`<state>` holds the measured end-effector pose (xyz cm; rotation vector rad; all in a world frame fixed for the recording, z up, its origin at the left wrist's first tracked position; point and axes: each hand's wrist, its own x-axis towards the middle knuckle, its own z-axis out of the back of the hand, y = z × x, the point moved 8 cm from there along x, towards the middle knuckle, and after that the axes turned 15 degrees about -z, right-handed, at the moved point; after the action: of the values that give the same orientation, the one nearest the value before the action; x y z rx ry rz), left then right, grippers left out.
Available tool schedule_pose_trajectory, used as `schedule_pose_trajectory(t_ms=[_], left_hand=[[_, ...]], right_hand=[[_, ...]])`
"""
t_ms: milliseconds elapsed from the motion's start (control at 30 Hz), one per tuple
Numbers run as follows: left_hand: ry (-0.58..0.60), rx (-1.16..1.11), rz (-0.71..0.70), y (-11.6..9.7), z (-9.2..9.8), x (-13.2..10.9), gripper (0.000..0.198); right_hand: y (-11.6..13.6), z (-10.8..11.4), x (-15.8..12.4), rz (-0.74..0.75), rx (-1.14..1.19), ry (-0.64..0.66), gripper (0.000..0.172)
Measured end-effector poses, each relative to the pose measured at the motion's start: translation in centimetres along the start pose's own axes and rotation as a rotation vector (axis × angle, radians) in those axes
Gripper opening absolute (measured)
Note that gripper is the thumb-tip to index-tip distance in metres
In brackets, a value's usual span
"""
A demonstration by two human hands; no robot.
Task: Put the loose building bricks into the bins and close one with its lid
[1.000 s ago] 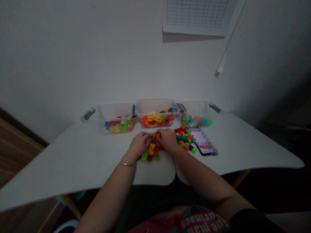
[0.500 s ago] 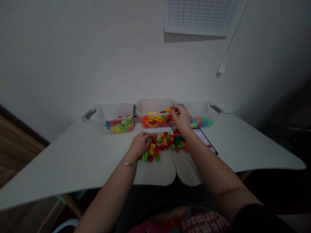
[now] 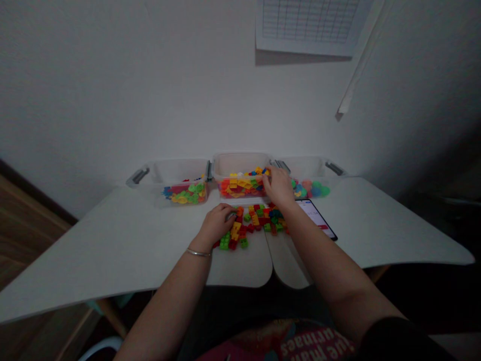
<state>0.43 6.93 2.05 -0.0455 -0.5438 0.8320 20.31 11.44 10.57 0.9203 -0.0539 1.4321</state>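
Loose toy building bricks (image 3: 255, 220) in red, green, yellow, orange and blue are spread over the middle of the white table. At the left end of the pile, my left hand (image 3: 218, 223) rests against them with its fingers curled in; what lies between thumb and fingers is hidden. My right hand (image 3: 278, 186) is at the right front corner of the middle clear bin (image 3: 242, 163), beside the bricks (image 3: 244, 184) inside it. Its fingers are bent and close together, and whatever they hold cannot be made out.
A left clear bin (image 3: 176, 168) holds mixed plastic pieces (image 3: 188, 194). The right clear bin (image 3: 306, 165) contains round coloured pieces (image 3: 313, 189). A phone (image 3: 319, 220) with a lit screen lies beside my right forearm. A printed grid sheet (image 3: 306, 25) hangs on the wall.
My right hand has shifted slightly down at the corner of the middle bin, and its fingers now point lower. My left hand stays at the pile.
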Motion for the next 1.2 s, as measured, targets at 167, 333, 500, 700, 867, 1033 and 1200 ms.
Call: schedule_pose_trajectory(t_ms=[167, 333, 500, 700, 867, 1033, 1200], left_hand=[[-0.094, -0.075, -0.013, 0.3, 0.2, 0.0, 0.025], [-0.18, -0.144, 0.002, 0.7, 0.8, 0.3, 0.024], [-0.243, -0.13, 0.024, 0.7, 1.8, 0.4, 0.023], [-0.242, -0.101, 0.037, 0.7, 2.0, 0.2, 0.024], [-0.205, 0.014, 0.149, 2.7, 2.3, -0.5, 0.028], [-0.163, 0.104, 0.297, 5.1, 3.4, -1.4, 0.029], [-0.01, 0.033, 0.418, 6.3, 3.2, -2.7, 0.026]], right_hand=[[-0.4, -0.4, -0.8, 0.029, -0.027, -0.048, 0.046], [-0.9, -0.2, -1.6, 0.037, 0.004, -0.088, 0.053], [-0.8, 1.6, -4.5, 0.048, 0.138, -0.154, 0.049], [-1.7, 0.9, -9.8, 0.074, 0.117, 0.086, 0.043], [-3.5, 0.4, -13.1, 0.067, -0.027, 0.214, 0.043], [-3.4, 0.5, -13.9, 0.115, -0.107, 0.243, 0.043], [-3.1, -0.3, -14.0, 0.134, -0.129, 0.305, 0.044]])
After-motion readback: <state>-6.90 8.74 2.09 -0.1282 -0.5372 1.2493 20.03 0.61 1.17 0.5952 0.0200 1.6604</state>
